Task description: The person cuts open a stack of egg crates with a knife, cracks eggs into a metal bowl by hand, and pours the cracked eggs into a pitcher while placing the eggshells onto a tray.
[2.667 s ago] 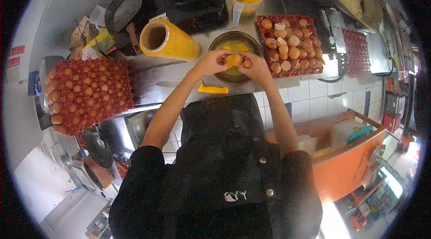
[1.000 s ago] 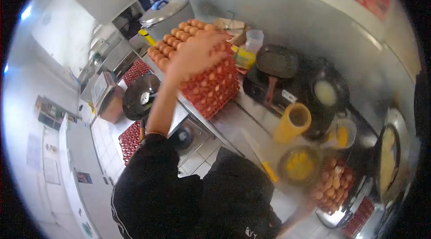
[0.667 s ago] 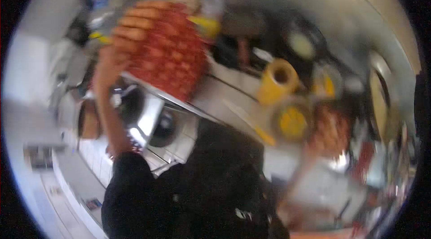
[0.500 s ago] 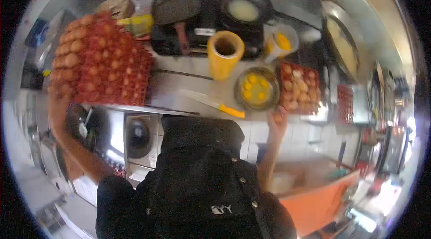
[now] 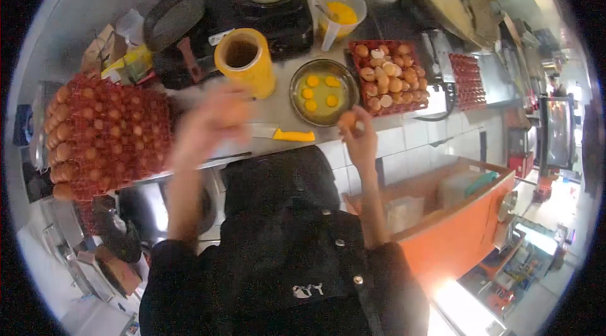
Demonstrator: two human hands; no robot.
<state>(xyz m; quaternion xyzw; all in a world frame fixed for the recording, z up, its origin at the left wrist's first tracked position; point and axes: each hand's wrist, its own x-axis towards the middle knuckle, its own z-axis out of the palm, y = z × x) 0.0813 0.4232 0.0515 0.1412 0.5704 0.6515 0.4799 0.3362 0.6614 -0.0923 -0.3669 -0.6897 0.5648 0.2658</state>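
Brown, smooth-shelled egg (image 5: 348,121) gripped in fingertips of right hand (image 5: 362,141), centre of frame, just beside round bowl (image 5: 295,95) with glossy yolks (image 5: 332,101). Left hand (image 5: 214,118) motion-blurred, left of centre; cannot tell if gripping. Ridged red tray stack (image 5: 107,140), left of frame. Jagged cracked shells (image 5: 388,77), upper right. Since half a second ago, left hand moved from stack towards hollow yellow cylinder (image 5: 259,82).

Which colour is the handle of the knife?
The knife handle is yellow, clearest in the head view.
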